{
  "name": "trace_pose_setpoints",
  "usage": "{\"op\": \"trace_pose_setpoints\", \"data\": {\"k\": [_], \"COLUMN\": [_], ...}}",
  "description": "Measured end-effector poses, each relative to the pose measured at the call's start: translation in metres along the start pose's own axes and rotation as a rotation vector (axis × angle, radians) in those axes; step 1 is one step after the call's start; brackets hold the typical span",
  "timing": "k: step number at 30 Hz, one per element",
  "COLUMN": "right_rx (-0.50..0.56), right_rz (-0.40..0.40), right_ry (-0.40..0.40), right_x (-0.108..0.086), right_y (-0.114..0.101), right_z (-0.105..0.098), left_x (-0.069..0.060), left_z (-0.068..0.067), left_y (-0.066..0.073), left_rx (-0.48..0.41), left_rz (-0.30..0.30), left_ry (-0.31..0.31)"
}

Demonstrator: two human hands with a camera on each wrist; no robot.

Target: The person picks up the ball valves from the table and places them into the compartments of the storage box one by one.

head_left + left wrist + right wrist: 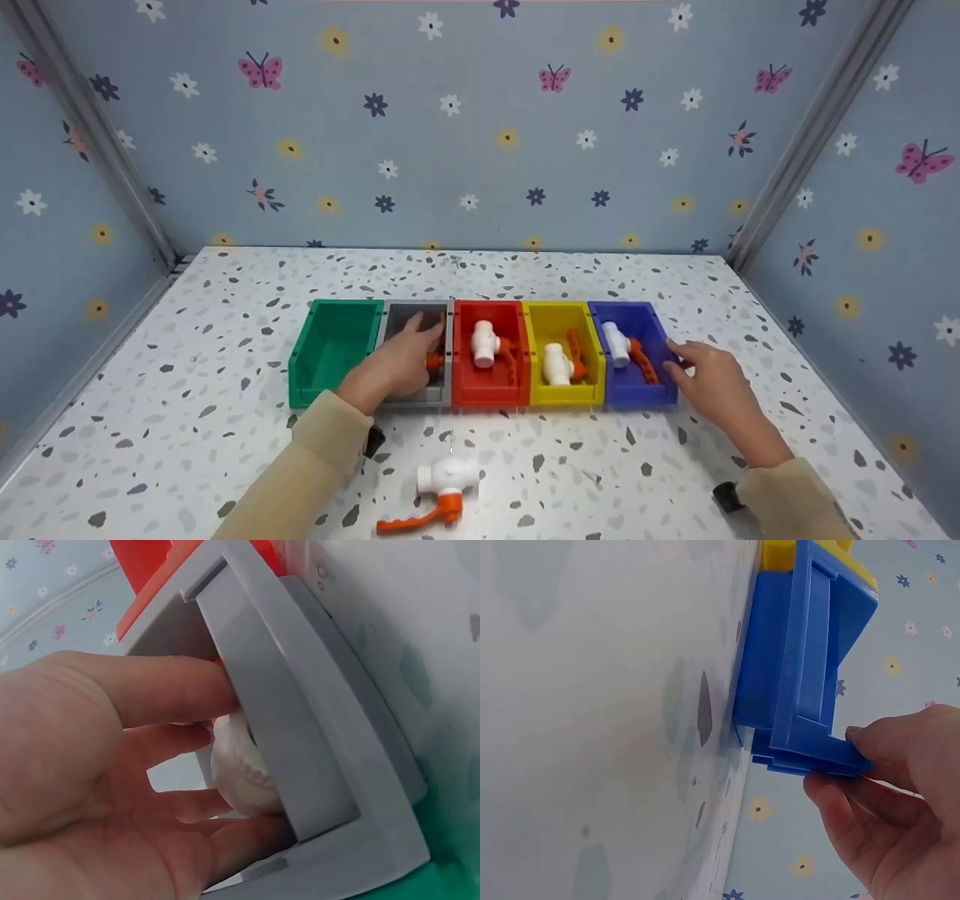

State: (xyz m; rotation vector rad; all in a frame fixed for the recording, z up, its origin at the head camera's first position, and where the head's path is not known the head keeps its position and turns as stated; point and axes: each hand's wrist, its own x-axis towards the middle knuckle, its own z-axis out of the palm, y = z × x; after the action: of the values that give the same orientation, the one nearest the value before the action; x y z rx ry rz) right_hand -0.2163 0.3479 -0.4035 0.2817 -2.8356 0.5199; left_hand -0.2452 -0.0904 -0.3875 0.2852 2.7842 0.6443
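Note:
My left hand [401, 361] reaches into the grey bin [414, 397]. In the left wrist view its thumb and fingers are around a white ball valve [241, 769], partly hidden by the hand and the bin's front wall. My right hand [716, 386] pinches the right side wall of the blue bin [634, 394] between thumb and fingers. Inside that bin lies a white ball valve [616, 345] with an orange handle. More such valves lie in the red bin [491, 395] and the yellow bin [566, 395], one in each.
The green bin [337, 345] stands at the left end of the joined row. Another white ball valve [450, 476] with an orange handle lies on the speckled table [585, 480] in front of the bins. Patterned walls [480, 127] enclose the back and sides.

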Motion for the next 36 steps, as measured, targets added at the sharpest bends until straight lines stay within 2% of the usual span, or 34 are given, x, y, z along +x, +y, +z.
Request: {"op": "trace_pose_setpoints", "data": {"k": [8, 14, 20, 24, 31, 36], "right_rx": [0.015, 0.017, 0.027, 0.030, 0.033, 0.032], "right_rz": [-0.011, -0.032, -0.018, -0.013, 0.028, 0.027], "right_ry": [0.011, 0.030, 0.012, 0.007, -0.020, -0.024], "right_x": [0.000, 0.001, 0.000, -0.001, -0.001, 0.000], "right_y": [0.002, 0.003, 0.002, 0.001, 0.001, 0.001], "right_z": [0.000, 0.002, 0.001, 0.001, 0.000, -0.001], "left_x": [0.004, -0.002, -0.015, -0.024, -0.043, -0.059], "left_z": [0.004, 0.007, 0.010, 0.009, 0.001, -0.005], "left_y": [0.000, 0.002, -0.001, -0.001, 0.000, 0.001], "left_rx": [0.030, 0.071, 0.133, 0.167, 0.204, 0.220], "left_rz": [0.015, 0.054, 0.111, 0.132, 0.168, 0.194], "left_ry": [0.020, 0.066, 0.108, 0.110, 0.126, 0.137]}}
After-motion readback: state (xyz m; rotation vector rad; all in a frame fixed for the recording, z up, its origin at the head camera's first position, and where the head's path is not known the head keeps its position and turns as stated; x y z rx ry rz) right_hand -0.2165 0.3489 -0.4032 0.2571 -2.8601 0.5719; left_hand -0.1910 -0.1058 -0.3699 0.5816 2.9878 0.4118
